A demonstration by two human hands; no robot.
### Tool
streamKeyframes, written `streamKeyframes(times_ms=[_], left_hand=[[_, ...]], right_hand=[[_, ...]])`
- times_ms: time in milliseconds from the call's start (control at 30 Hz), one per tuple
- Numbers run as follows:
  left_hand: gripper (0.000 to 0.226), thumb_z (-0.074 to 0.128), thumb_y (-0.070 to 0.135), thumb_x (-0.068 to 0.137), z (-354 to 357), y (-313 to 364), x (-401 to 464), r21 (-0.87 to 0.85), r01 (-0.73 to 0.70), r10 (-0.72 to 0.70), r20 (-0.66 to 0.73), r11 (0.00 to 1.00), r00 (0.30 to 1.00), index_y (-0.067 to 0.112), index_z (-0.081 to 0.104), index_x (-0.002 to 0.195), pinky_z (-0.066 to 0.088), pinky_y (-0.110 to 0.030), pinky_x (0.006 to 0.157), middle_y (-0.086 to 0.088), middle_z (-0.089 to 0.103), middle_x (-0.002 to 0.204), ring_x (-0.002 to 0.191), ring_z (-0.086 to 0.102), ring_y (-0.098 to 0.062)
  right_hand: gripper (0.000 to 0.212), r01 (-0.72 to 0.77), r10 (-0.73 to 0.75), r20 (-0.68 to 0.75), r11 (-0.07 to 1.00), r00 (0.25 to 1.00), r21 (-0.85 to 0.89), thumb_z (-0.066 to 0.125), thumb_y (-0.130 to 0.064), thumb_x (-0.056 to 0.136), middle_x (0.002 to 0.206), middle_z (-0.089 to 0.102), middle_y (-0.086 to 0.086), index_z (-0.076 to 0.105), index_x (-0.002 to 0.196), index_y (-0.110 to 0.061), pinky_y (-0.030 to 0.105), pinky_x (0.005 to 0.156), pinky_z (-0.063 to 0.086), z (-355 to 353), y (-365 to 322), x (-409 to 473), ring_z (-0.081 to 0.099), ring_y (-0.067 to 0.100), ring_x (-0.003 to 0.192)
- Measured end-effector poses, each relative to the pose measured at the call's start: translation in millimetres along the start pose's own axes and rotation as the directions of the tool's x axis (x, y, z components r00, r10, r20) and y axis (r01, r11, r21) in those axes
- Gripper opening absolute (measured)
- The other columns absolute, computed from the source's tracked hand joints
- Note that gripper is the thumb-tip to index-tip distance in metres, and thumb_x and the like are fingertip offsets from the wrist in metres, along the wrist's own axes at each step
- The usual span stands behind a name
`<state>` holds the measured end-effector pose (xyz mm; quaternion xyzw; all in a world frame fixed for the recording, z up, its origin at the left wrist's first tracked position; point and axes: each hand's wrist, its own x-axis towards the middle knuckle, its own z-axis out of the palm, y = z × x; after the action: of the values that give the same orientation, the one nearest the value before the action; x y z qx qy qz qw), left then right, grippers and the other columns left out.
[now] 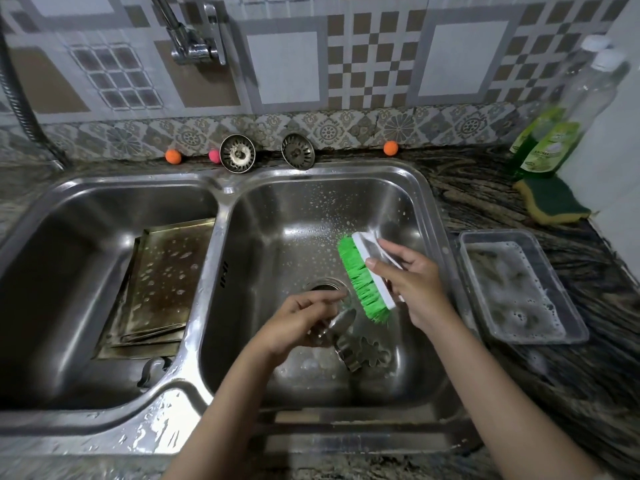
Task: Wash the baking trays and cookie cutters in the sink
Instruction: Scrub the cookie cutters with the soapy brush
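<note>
My left hand [298, 323] grips a small metal cookie cutter [341, 322] over the right basin [408, 216] of the steel double sink. My right hand [412, 282] holds a white scrubbing brush with green bristles [363, 278], bristles turned toward the cutter. Another metal cookie cutter [367, 351] with a lobed outline lies on the basin floor just below my left hand. Stacked baking trays [162, 282], stained and spotted with droplets, lean in the left basin [69, 237]. A further metal cutter [152, 370] lies in front of the trays.
A clear plastic tub [568, 327] of soapy water sits on the counter right of the sink. A green-and-yellow sponge [550, 202] and dish soap bottles [547, 147] stand at the back right. Two sink strainers [237, 153] and small coloured balls [390, 148] line the back ledge. The tap [194, 46] hangs above.
</note>
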<state>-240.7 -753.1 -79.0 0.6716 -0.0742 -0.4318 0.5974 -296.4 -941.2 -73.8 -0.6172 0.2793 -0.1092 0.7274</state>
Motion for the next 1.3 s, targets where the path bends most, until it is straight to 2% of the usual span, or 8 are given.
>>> streamKeyframes(times_ms=[167,300,467,633,733,867,1100,1300], left_hand=[[0.067,0.077,0.038,0.062,-8.7,3.2,2.2,0.193,-0.024,-0.026,0.250,0.981,0.968,0.016,0.059,0.122,0.049,-0.037,0.066,-0.031,0.064,0.108,0.082,0.059,-0.032],[0.084,0.082,0.032,0.048,-12.2,6.3,2.0,0.143,-0.037,0.020,0.121,0.989,0.992,0.019,0.048,0.124,0.051,-0.044,0.076,-0.012,0.069,0.107,0.094,0.065,-0.024],[0.088,0.081,0.029,0.046,-15.8,4.1,-2.2,0.141,-0.032,0.023,0.064,0.989,0.998,0.024,0.046,0.127,0.055,-0.046,0.075,-0.008,0.068,0.111,0.098,0.068,-0.023],[0.063,0.077,0.002,0.071,-6.8,-1.9,-0.6,-0.102,-0.043,0.032,-0.106,0.994,0.994,0.015,0.049,0.126,0.056,-0.029,0.058,-0.011,0.065,0.116,0.088,0.067,-0.021],[0.057,0.078,0.001,0.072,1.2,-10.3,6.0,-0.247,-0.114,0.036,-0.300,0.962,0.953,0.011,0.052,0.122,0.057,-0.032,0.067,-0.012,0.063,0.115,0.095,0.065,-0.023],[0.023,0.074,0.004,0.077,16.7,-16.6,11.9,-0.338,-0.242,0.063,-0.462,0.909,0.884,0.009,0.063,0.096,0.051,-0.029,0.066,-0.008,0.068,0.091,0.080,0.063,-0.021],[0.029,0.067,0.015,0.084,22.6,-15.7,7.1,-0.294,-0.190,0.075,-0.362,0.937,0.929,0.018,0.066,0.113,0.044,-0.041,0.079,0.001,0.073,0.101,0.089,0.062,-0.020],[0.030,0.061,0.017,0.090,20.1,-12.5,3.8,-0.339,-0.118,0.014,-0.295,0.933,0.955,0.023,0.063,0.120,0.054,-0.044,0.077,-0.006,0.070,0.103,0.087,0.067,-0.030]], right_hand=[[0.048,-0.050,0.039,0.167,0.997,0.985,0.063,0.073,-0.004,0.076,0.101,0.070,0.004,0.064,0.123,-0.014,0.014,0.043,0.044,-1.5,1.3,-7.9,0.065,0.001,0.060],[0.051,-0.097,0.078,0.259,0.993,0.963,0.061,0.082,-0.019,0.062,0.103,0.073,0.000,0.069,0.110,-0.030,0.020,0.049,0.049,-2.9,9.5,-12.1,0.070,0.013,0.077],[0.057,-0.128,0.104,0.315,0.990,0.943,0.055,0.083,-0.019,0.059,0.097,0.073,0.000,0.068,0.113,-0.026,0.018,0.046,0.047,-1.8,17.3,-17.6,0.068,0.008,0.067],[0.048,-0.315,0.244,0.232,0.881,0.942,0.353,0.075,-0.018,0.067,0.102,0.072,0.012,0.068,0.114,-0.022,0.033,0.063,0.055,3.0,36.5,-20.4,0.071,0.023,0.083],[0.037,-0.406,0.320,0.253,0.778,0.913,0.480,0.071,-0.021,0.072,0.107,0.070,0.016,0.070,0.109,-0.020,0.040,0.068,0.055,9.9,49.3,-23.9,0.070,0.030,0.088],[0.057,-0.375,0.300,0.226,0.775,0.927,0.508,0.082,-0.030,0.065,0.115,0.066,0.021,0.066,0.118,-0.016,0.042,0.075,0.054,24.0,55.7,-28.7,0.065,0.035,0.100],[0.054,-0.267,0.256,0.092,0.830,0.962,0.490,0.080,-0.025,0.068,0.114,0.067,0.021,0.065,0.120,-0.016,0.049,0.083,0.054,25.4,51.7,-25.5,0.065,0.038,0.104],[0.060,-0.150,0.168,-0.020,0.925,0.986,0.348,0.081,-0.023,0.062,0.103,0.072,0.010,0.065,0.120,-0.019,0.033,0.059,0.056,27.5,30.0,-37.8,0.072,0.028,0.090]])
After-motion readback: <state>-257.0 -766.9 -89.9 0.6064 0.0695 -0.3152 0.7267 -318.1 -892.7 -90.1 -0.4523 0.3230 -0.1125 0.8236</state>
